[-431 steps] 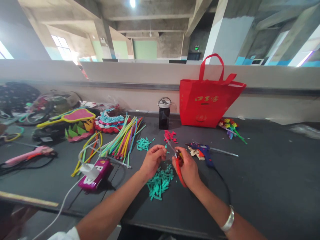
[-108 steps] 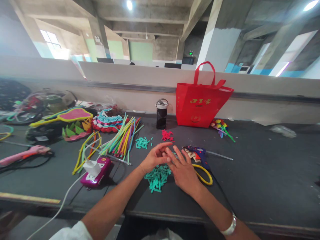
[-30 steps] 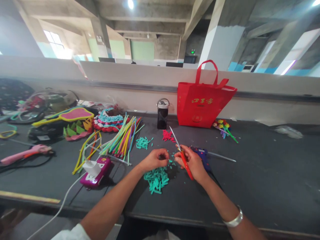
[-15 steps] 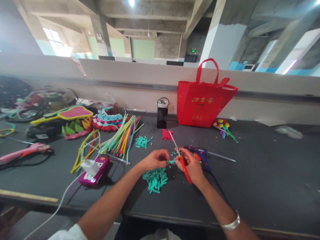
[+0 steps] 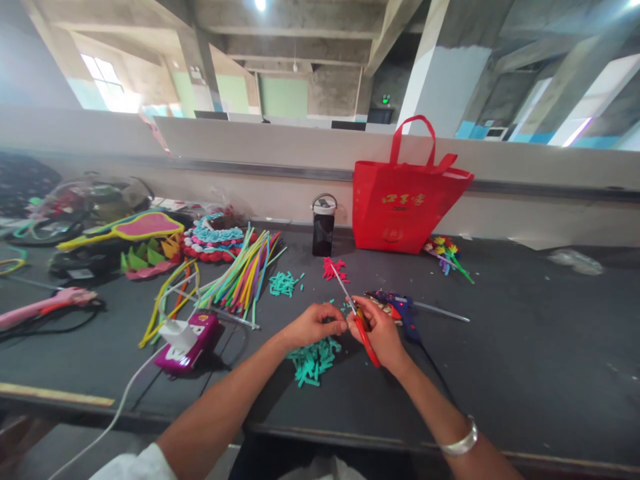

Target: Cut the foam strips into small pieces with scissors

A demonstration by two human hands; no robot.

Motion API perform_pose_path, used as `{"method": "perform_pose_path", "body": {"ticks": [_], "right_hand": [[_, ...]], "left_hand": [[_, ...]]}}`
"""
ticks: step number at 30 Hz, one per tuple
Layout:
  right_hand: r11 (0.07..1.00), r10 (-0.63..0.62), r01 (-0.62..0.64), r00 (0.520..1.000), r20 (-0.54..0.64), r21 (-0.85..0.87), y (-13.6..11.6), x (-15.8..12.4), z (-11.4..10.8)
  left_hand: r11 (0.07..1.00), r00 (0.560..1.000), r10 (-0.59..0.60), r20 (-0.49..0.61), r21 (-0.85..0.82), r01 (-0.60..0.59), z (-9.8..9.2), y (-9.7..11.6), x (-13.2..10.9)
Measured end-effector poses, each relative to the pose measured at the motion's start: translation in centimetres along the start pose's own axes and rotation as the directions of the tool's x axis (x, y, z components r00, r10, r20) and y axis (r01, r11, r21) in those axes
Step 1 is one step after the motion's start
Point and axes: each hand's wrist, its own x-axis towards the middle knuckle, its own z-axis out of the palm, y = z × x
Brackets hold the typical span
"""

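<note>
My right hand (image 5: 381, 330) grips red-handled scissors (image 5: 364, 337), their thin blades pointing up and left toward a small red pile (image 5: 334, 269). My left hand (image 5: 316, 324) is pinched shut on a small teal piece held right at the blades. Just under both hands lies a heap of cut teal pieces (image 5: 313, 360) on the dark table (image 5: 525, 347). A silver bangle (image 5: 461, 441) circles my right wrist.
A blue glue gun (image 5: 405, 310) lies right of my hand. A red tote bag (image 5: 405, 200) and a dark bottle (image 5: 323, 227) stand at the back. Coloured pipe cleaners (image 5: 240, 273), a purple power strip (image 5: 187, 340), a smaller teal pile (image 5: 283, 283) and a pink glue gun (image 5: 45, 307) lie left.
My hands have drawn closer together, the left pinch now touching the scissors. A few seconds ago both hands lay flat without scissors, and a yellow loop lay by the glue gun.
</note>
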Motion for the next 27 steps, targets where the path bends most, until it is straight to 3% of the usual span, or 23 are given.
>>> {"method": "perform_pose_path", "body": {"ticks": [4,7,11,20,25,27], "right_hand": [[1.000,-0.020,0.020,0.997,-0.072,-0.010,-0.1,0.2,-0.4],[1.000,-0.002,0.005,0.990,-0.141,0.023,-0.2,0.5,-0.9],[0.999,-0.001,0.008,0.990,-0.144,0.049,-0.4,0.7,-1.1],[0.998,-0.060,0.058,0.992,-0.107,-0.024,0.2,0.2,-0.6],[0.995,-0.084,0.079,0.991,-0.102,-0.061,0.0,0.1,-0.6],[0.994,-0.087,0.080,0.991,-0.099,-0.070,-0.1,0.1,-0.6]], "left_hand": [[1.000,0.999,-0.018,0.047,-0.023,0.019,-0.9,-0.1,-0.2],[0.993,0.995,0.070,0.065,0.091,-0.075,-1.6,0.1,-0.4],[0.960,0.984,0.176,0.032,0.218,-0.178,-1.6,0.5,-0.3],[0.971,0.973,0.182,-0.139,0.181,-0.156,-1.1,0.6,0.0],[0.989,0.972,0.063,-0.228,0.146,-0.030,-0.8,0.3,0.0],[0.992,0.962,0.061,-0.265,0.122,-0.030,-0.8,0.2,0.0]]}}
